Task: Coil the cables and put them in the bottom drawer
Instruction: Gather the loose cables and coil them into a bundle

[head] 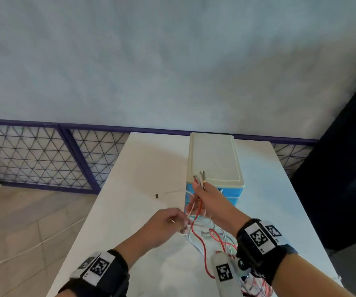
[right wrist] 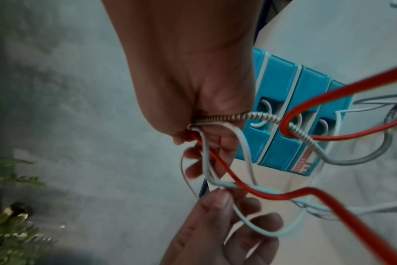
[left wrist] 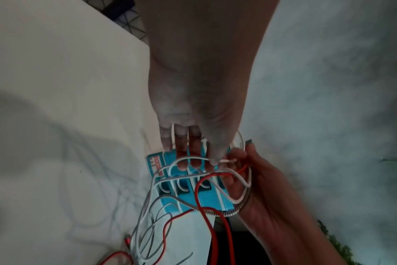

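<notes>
Soft daylight fills the room, the head view bends at its edges, both wrist views are dim, grainy and blurred close up.

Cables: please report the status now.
Right hand grips cables bunched. Left hand pinches a white strand. Not coiled; loops tangled. Drawers shut.

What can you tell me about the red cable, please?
The red cable is flat, glossy and plastic-looking. One end is gripped with the other cables in the right hand. From there it hangs in loose, uncoiled loops across the blue drawer unit front, tangled with white and spring-wrapped cables, trailing toward the table.
</notes>
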`<state>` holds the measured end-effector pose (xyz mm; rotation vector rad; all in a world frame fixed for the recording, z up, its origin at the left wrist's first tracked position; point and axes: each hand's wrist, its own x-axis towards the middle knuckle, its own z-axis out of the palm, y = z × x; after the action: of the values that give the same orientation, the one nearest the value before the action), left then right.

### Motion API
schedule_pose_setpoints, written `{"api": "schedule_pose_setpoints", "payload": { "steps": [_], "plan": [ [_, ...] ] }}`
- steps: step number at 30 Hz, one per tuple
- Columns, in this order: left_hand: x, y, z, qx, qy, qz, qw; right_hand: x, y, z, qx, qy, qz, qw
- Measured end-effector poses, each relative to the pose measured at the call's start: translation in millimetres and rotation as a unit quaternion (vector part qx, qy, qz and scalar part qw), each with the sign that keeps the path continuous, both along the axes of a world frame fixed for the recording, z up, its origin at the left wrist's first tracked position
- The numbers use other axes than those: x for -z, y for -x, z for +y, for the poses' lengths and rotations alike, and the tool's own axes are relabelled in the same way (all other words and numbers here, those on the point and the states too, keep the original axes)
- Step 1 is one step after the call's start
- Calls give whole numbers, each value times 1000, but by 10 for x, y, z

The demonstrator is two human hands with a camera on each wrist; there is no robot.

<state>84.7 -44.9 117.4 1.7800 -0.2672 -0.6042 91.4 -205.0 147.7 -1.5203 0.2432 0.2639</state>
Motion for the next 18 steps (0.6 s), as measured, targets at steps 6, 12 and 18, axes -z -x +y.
{"api": "schedule_pose_setpoints", "payload": {
  "steps": [6, 12, 18],
  "plan": [
    [-181, -188, -22, -144, 140, 157, 967, 11, 26, 70, -12, 51, -42, 998],
    [-412, -383, -233, -203, 173, 75, 961, -89, 188, 98, -13, 23, -24, 999],
    [-543, -319, -431, -93, 55, -98, 989, -91, 168, -108, 69, 24, -10, 997]
  ]
}}
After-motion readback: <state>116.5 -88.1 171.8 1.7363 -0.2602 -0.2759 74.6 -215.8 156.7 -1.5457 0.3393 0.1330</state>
